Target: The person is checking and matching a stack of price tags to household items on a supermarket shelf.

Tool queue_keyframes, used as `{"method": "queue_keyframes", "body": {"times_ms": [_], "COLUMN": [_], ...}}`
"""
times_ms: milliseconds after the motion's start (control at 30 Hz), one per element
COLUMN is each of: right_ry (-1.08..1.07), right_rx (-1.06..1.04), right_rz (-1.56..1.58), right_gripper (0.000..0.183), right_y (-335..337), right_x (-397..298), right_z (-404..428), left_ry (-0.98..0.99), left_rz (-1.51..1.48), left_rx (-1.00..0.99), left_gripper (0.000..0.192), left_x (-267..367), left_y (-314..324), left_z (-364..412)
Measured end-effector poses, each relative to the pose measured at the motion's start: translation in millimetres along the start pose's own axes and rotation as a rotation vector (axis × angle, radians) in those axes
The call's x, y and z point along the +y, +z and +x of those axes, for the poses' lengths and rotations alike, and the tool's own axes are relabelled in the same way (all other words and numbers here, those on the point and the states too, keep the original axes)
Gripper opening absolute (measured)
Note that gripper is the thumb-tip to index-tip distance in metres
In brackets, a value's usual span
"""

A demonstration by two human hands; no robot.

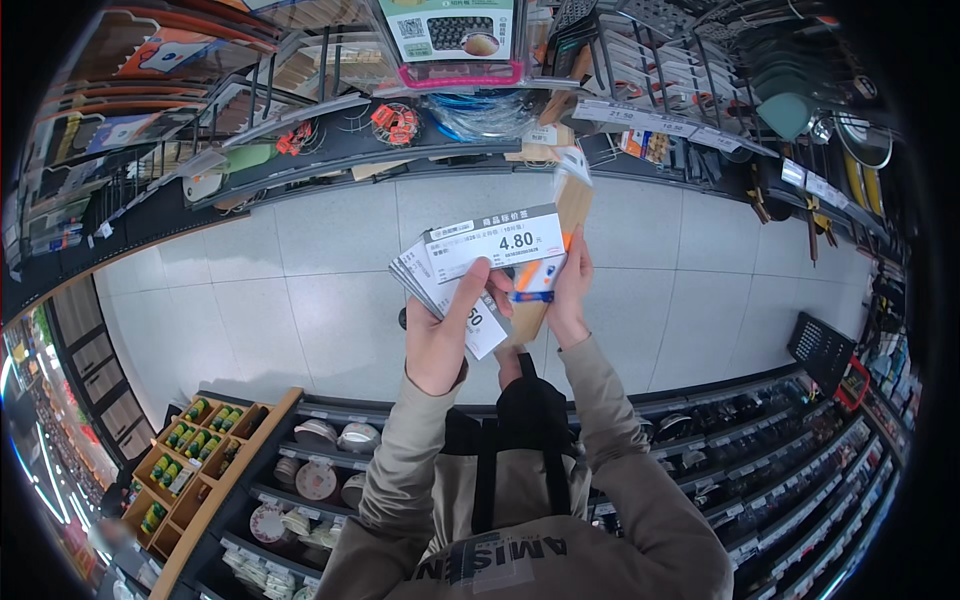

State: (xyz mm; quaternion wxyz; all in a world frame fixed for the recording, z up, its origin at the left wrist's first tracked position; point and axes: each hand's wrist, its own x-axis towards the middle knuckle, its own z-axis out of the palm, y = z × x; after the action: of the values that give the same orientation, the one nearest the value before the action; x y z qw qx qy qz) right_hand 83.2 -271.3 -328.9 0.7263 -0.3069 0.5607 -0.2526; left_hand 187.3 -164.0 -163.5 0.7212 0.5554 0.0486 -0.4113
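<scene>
Paper price labels (pixel 491 244) lie fanned in my left hand (pixel 450 322), whose thumb presses on the top one; they bear printed writing and prices. To their right, my right hand (pixel 571 289) grips a long, light wooden item in packaging (pixel 574 199), perhaps a bundle of chopsticks, with an orange, white and blue wrapper. It slants beneath the labels, which hide part of it. Its upper end reaches close to the lower shelf.
Ahead stands a shelf (pixel 330 161) with hanging kitchenware, wire items with red tags (pixel 395 124) and price strips (pixel 660 124). Tiled floor (pixel 337 315) lies below. Behind me are shelves of bowls (pixel 315 480) and a wooden rack (pixel 225 472); a black basket (pixel 821 349) is at right.
</scene>
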Motion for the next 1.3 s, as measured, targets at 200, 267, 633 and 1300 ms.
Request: {"method": "queue_keyframes", "body": {"times_ms": [200,267,633,1300], "right_ry": [0.546,0.693,0.663,0.617], "right_rx": [-0.876,-0.945,-1.163,-1.207], "right_rz": [0.851,1.117,1.068,1.057], "right_gripper": [0.058,0.062,0.072,0.078], "right_y": [-32,-26,27,24], "right_x": [-15,-29,-53,-34], "right_z": [-8,-17,0,9], "left_ry": [0.009,-0.002,-0.060,-0.166], "left_rz": [-0.002,-0.008,0.055,0.119], "left_rx": [-0.008,-0.005,0.023,-0.102], "left_gripper": [0.018,0.018,0.021,0.022], "left_x": [1,-3,-11,-28], "left_y": [1,3,-5,-15], "left_z": [-6,-6,-20,-23]}}
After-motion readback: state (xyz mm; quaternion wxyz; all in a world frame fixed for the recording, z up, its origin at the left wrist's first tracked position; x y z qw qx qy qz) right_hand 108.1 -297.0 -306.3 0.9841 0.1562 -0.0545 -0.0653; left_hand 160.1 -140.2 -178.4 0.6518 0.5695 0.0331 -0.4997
